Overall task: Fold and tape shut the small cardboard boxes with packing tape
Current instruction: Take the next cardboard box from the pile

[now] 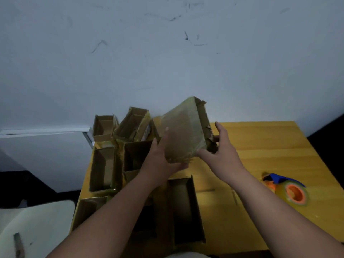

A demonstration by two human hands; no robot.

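Observation:
A small cardboard box [183,129], its broad face covered in shiny tape, is held tilted above the yellow table [260,146]. My left hand [163,155] grips its lower left corner from beneath, with fingers up along the taped face. My right hand [217,149] holds the box's torn right end, thumb under the lower corner. A packing tape dispenser [287,189], blue with an orange core, lies on the table to the right, away from both hands.
Several open cardboard boxes [104,166] crowd the table's left half, one deep box [186,209] right below my arms. A white chair seat [37,226] with a small utility knife [18,244] on it stands at lower left. The wall rises close behind the table.

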